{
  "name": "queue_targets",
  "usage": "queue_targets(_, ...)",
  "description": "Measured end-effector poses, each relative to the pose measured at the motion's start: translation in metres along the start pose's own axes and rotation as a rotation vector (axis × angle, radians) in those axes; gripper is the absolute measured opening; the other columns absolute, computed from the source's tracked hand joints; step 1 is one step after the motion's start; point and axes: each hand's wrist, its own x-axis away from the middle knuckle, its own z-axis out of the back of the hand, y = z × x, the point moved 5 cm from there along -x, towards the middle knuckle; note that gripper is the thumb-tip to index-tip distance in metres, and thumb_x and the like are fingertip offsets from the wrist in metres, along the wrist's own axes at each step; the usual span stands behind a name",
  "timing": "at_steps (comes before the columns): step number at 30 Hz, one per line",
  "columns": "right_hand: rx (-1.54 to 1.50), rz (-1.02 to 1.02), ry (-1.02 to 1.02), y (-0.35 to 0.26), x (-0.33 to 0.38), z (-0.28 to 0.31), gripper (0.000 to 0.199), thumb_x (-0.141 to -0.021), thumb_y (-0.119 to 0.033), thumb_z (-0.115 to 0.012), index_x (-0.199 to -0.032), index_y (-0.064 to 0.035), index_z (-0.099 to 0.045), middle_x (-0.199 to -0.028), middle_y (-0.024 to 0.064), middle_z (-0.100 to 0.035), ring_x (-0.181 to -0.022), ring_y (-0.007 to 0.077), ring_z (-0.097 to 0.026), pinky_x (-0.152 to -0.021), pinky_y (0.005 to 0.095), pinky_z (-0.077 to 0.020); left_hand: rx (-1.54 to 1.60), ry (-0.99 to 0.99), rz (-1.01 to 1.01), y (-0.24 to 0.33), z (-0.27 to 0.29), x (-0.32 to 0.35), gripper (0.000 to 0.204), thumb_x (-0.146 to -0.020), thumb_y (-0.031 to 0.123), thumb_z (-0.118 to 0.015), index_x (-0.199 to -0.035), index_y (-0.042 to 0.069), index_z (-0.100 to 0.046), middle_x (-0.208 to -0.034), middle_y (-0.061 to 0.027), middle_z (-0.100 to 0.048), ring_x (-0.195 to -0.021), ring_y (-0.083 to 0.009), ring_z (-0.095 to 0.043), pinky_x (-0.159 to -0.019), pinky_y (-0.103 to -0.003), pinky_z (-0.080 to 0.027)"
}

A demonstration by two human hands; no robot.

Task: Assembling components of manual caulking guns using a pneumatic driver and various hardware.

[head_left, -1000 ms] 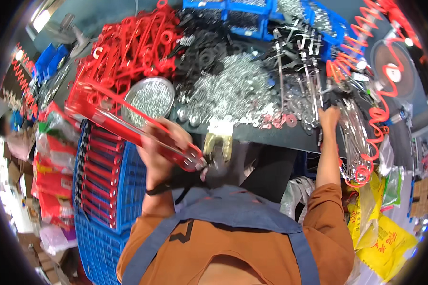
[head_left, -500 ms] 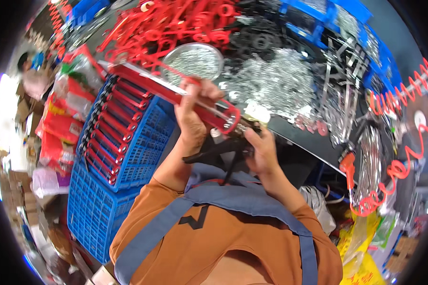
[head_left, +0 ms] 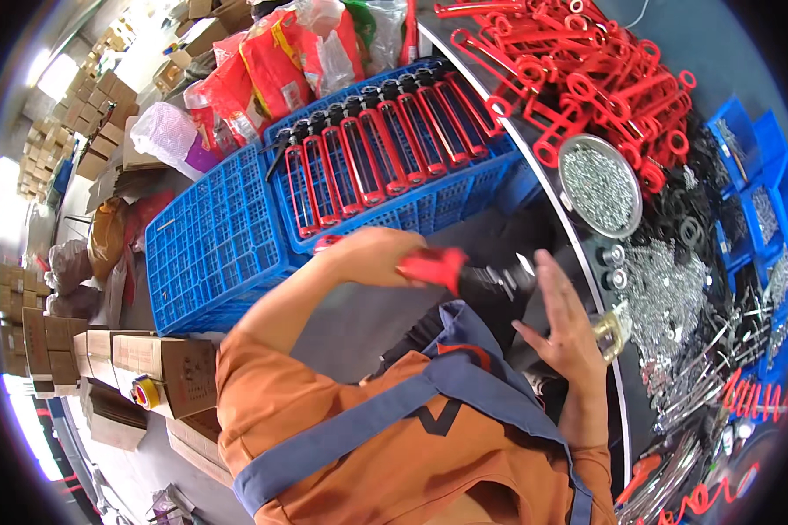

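My left hand [head_left: 376, 255] is wrapped round a red caulking gun [head_left: 439, 268], held low in front of the blue crate. Its black handle end [head_left: 492, 283] points right, blurred, and the hand hides much of its frame. My right hand [head_left: 562, 325] is off the gun, fingers stretched and thumb apart, close to the table edge. Several red caulking guns [head_left: 359, 157] lie side by side on top of the blue crate [head_left: 429, 194].
Right of me is a dark table with a white edge [head_left: 578, 232]. On it lie red frames [head_left: 578, 74], a round pan [head_left: 632, 219] of small metal parts, loose metal parts [head_left: 661, 289] and blue bins [head_left: 734, 140]. Cardboard boxes [head_left: 179, 372] stand at the left.
My view has swung left towards the crates. The right hand has let go of the caulking gun. My left hand still holds it, now away from the table and beside the crate.
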Motion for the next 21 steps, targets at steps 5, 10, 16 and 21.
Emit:
queue_targets(5, -0.339, -0.350, 0.194, 0.028, 0.035, -0.020, 0.065, -0.078, -0.002, -0.069, -0.136, 0.0025, -0.038, -0.125, 0.0211, -0.055, -0.108, 0.0336, -0.060, -0.092, 0.0379, -0.0495, -0.053, 1.001, 1.116, -0.221, 0.017, 0.116, 0.075, -0.075, 0.060, -0.067, -0.105, -0.006, -0.048, -0.090, -0.0299, -0.064, -0.087, -0.0442, -0.064, -0.073, -0.048, -0.052)
queue_targets(10, -0.289, -0.564, -0.093, 0.043, 0.051, -0.067, 0.045, -0.080, -0.004, -0.068, -0.121, 0.0039, -0.052, -0.117, 0.0190, -0.060, -0.101, 0.0299, -0.063, -0.086, 0.0362, -0.0513, -0.084, 0.851, 1.381, -0.346, 0.009, 0.120, 0.094, -0.080, 0.071, -0.049, -0.130, -0.006, -0.028, -0.108, -0.0362, -0.056, -0.100, -0.0473, -0.059, -0.084, -0.050, -0.050)
queue_targets(16, -0.289, -0.638, -0.280, 0.041, 0.059, -0.098, 0.040, -0.081, -0.009, -0.066, -0.118, 0.0035, -0.055, -0.117, 0.0221, -0.058, -0.110, 0.0388, -0.055, -0.094, 0.0403, -0.0448, -0.033, 0.765, 1.442, -0.366, 0.018, 0.100, 0.094, -0.084, 0.069, -0.045, -0.145, 0.004, -0.014, -0.125, -0.0375, -0.044, -0.109, -0.0479, -0.055, -0.090, -0.050, -0.047)
queue_targets(21, -0.173, -0.677, -0.378, 0.048, 0.077, -0.100, 0.042, -0.082, -0.011, -0.065, -0.120, 0.0035, -0.053, -0.119, 0.0223, -0.057, -0.111, 0.0385, -0.054, -0.094, 0.0403, -0.0444, -0.201, 0.835, 1.436, -0.358, 0.008, 0.095, 0.089, -0.088, 0.066, -0.039, -0.145, 0.002, -0.015, -0.118, -0.0405, -0.046, -0.103, -0.0494, -0.058, -0.087, -0.050, -0.049)
